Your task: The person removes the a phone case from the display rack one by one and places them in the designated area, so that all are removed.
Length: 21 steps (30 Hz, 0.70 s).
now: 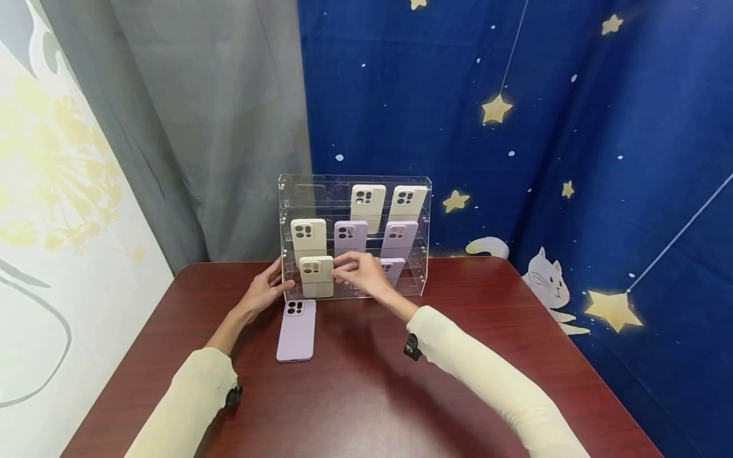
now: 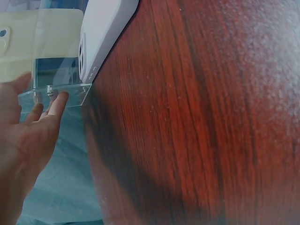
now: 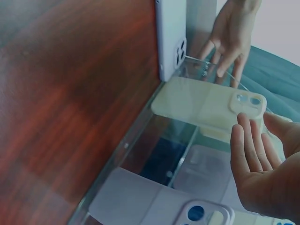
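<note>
A clear acrylic display rack [image 1: 309, 207] holds cream and lilac phone cases on stepped tiers. My left hand [image 1: 263, 292] holds the rack's left side panel, its thumb in front and its fingers outside. On the bottom tier leans a cream phone case [image 1: 317, 287]. At that case's right edge, near the camera cutout, is my right hand [image 1: 363, 273]; in the right wrist view the fingers of this hand [image 3: 267, 168] are nearly straight, thumb apart. Partly behind the right hand stands a lilac case [image 1: 394, 270]. Another lilac phone case [image 1: 296, 334] stands before the rack's left front corner.
The middle tier carries a cream case [image 1: 309, 236] and two lilac cases, one [image 1: 350, 236] central and one [image 1: 399, 238] at right. Two cream cases, one [image 1: 369, 205] beside the other [image 1: 409, 201], stand on top. Below lies a reddish-brown table [image 1: 355, 394]; curtains [image 1: 401, 95] hang behind.
</note>
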Tool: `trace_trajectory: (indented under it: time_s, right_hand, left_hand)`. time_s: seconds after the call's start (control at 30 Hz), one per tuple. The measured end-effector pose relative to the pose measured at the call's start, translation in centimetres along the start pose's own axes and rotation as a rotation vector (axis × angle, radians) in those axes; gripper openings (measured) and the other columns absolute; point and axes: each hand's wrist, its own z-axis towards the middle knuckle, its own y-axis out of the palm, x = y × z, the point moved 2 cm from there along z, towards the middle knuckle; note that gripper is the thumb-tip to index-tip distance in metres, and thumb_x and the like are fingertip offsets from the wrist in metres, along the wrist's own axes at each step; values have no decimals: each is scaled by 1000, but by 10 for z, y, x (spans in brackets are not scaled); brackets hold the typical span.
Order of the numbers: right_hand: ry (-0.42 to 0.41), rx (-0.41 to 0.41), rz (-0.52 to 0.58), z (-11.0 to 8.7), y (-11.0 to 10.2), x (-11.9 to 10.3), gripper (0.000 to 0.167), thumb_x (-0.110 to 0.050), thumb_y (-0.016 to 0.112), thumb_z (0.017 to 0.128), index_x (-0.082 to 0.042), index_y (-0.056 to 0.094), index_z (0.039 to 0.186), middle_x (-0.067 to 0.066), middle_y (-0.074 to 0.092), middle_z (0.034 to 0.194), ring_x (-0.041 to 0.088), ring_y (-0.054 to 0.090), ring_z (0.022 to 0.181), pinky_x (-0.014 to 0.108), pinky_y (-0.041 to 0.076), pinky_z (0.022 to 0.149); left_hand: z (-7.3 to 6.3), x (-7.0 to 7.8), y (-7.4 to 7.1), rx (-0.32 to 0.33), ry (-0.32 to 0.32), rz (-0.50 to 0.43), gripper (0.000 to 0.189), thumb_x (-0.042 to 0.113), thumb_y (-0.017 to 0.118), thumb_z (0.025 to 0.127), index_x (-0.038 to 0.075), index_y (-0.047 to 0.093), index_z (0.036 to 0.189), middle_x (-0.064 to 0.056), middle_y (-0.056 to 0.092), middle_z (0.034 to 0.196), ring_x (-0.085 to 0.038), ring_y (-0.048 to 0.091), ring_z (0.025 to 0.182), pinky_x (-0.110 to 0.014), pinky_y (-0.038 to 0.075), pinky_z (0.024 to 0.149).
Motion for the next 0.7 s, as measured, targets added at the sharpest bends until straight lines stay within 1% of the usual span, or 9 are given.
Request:
trace_trajectory:
  time_s: [0.07,0.17,0.23,0.3,0.4,0.43,0.57,0.67,0.7]
  right_hand:
    - [-6,21,10,3,-6,-3,30,-9,81,91,-2,75,119,9,80,91,24,78,74,29,63,61]
    - [-3,53,32,8,-15,-8,32,-11,82,90,-1,75,119,10,80,92,29,78,79,36,65,68]
    - [-6,79,33,10,-22,-12,33,-12,83,90,-1,75,120,9,80,93,26,79,79,39,65,71]
    - [-15,100,18,13,-29,-15,33,-13,83,90,-2,75,120,9,80,93,24,79,78,37,65,71]
    - [-31,125,-11,17,-40,-20,32,-14,83,90,-3,75,120,8,80,93,22,79,77,37,65,69]
    - [-36,132,-28,18,-44,-21,31,-14,83,90,-4,75,119,8,80,93,21,78,77,37,64,71]
    - [-53,153,-13,25,-57,-23,30,-11,82,91,-2,75,118,11,80,92,31,78,82,43,65,75]
    - [-47,175,14,29,-65,-22,28,-9,82,91,-2,75,117,14,79,91,35,78,84,45,65,75]
    - [-41,183,17,30,-67,-22,28,-9,82,91,-3,76,117,13,79,91,36,78,85,42,65,75]
  left_hand:
    - [0,1,0,1,-2,-3,86,3,65,101,12,10,168,-28,21,167,-46,25,152,-55,31,120]
    - [-2,3,1,8,1,8,88,2,66,100,14,11,168,-26,22,168,-44,26,153,-53,32,120]
    - [-2,3,1,9,0,10,89,2,67,100,13,11,168,-26,22,168,-44,27,152,-53,33,120]
    - [-3,3,1,8,-1,5,89,1,67,99,13,11,168,-26,22,167,-45,27,152,-53,33,120]
    - [-3,4,1,6,-1,-5,89,1,68,99,13,11,168,-26,22,168,-45,27,152,-53,33,120]
    - [-3,4,1,5,0,-8,89,1,67,99,13,11,168,-26,22,168,-44,27,152,-53,33,120]
    - [-2,4,1,4,-2,-11,89,2,68,99,13,12,168,-25,21,168,-44,26,153,-54,32,120]
    - [-2,3,0,5,-6,-4,90,3,68,99,13,11,168,-25,21,168,-44,26,153,-53,32,121]
    - [-2,3,0,5,-6,-1,90,3,68,99,13,11,168,-25,21,168,-43,26,153,-53,32,121]
